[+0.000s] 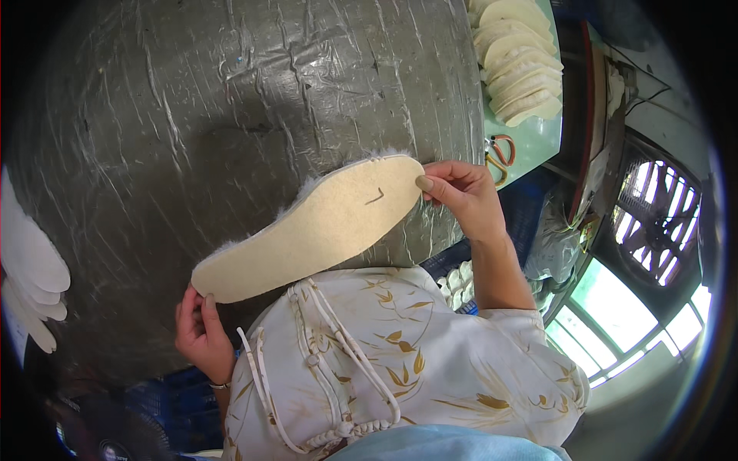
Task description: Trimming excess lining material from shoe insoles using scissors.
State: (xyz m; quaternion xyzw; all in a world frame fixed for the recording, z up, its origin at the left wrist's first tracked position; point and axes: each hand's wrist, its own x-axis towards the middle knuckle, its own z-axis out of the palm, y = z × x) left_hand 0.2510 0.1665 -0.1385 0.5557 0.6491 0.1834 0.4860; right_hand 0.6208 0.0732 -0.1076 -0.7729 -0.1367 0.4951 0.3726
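Note:
A cream shoe insole (307,234) is stretched slantwise between my hands, above the near edge of a plastic-covered grey table (254,100). Its smooth side, marked with a short dark line, faces up, and white fluff shows along its far edge. At the narrower lower-left end, my left hand (203,334) pinches it between thumb and fingers. My right hand (460,192) grips the rounded upper-right end, thumb on top and fingers underneath.
A row of overlapping cream insoles (523,65) lies on a pale green surface at the upper right, with orange-handled scissors (501,157) beside it. White insoles (34,253) are stacked at the far left. A fan (657,215) stands at the right, and a blue crate (181,407) sits below the table.

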